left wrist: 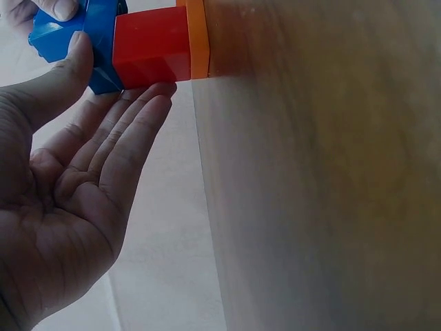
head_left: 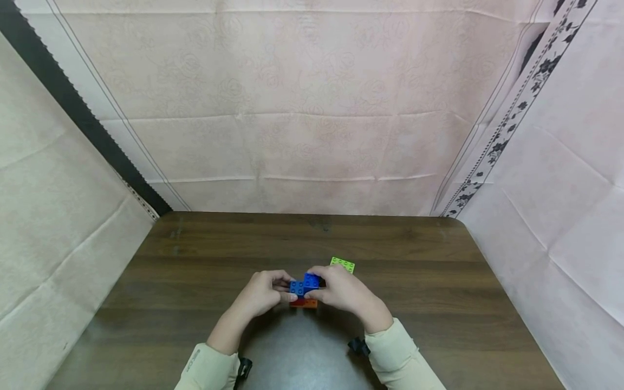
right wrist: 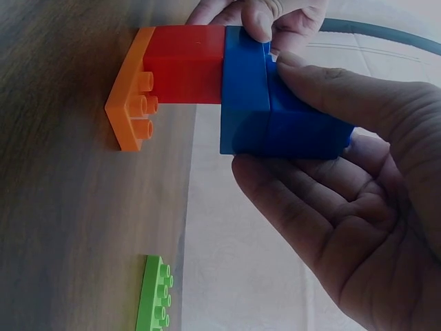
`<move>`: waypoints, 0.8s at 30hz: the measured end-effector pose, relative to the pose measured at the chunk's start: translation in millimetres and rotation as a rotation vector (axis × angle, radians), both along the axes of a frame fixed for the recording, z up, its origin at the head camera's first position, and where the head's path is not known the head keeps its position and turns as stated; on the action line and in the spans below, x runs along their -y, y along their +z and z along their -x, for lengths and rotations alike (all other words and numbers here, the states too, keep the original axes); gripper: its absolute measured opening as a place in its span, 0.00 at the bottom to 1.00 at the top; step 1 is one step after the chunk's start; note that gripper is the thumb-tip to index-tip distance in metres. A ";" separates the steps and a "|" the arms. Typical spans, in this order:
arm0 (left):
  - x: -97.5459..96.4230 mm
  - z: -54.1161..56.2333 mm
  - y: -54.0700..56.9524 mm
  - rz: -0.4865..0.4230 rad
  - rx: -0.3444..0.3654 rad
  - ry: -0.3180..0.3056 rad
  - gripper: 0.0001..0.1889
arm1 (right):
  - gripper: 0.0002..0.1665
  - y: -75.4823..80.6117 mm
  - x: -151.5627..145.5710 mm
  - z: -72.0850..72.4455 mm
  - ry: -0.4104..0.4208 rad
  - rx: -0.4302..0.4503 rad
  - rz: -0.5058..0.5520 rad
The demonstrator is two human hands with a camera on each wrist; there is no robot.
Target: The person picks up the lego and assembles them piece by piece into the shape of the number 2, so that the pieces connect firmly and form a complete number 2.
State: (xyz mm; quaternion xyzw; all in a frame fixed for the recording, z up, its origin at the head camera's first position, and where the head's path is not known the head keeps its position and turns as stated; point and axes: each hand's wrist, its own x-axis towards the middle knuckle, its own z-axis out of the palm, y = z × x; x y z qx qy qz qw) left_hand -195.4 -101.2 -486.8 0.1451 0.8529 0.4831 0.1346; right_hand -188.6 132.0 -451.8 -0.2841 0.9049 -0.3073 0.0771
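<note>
An orange plate (right wrist: 127,100) lies on the table with a red brick (right wrist: 185,65) standing on its studs. On the red brick sits a blue brick (right wrist: 244,86), reaching out sideways past it. A second blue brick (head_left: 311,281) is on top, toward the right end of the first. My left hand (head_left: 262,292) grips the lower blue brick, thumb on the near face and fingers behind the stack. With thumb and fingers on opposite sides, my right hand (head_left: 343,290) holds the upper blue brick. In the right wrist view the two blue bricks meet face to face.
A bright green studded plate (head_left: 343,264) lies on the brown wooden table (head_left: 219,238), just beyond my right hand. Pale patterned cloth (head_left: 302,108) hangs behind the table's far edge and along both sides.
</note>
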 end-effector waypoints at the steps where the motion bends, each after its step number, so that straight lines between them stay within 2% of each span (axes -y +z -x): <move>1: 0.1 0.0 -0.1 0.001 0.001 0.001 0.13 | 0.25 -0.1 -0.1 0.0 0.000 0.004 0.001; 24: -0.4 0.8 -1.4 -0.009 0.007 0.006 0.13 | 0.24 -1.2 -1.3 1.0 0.011 -0.004 0.017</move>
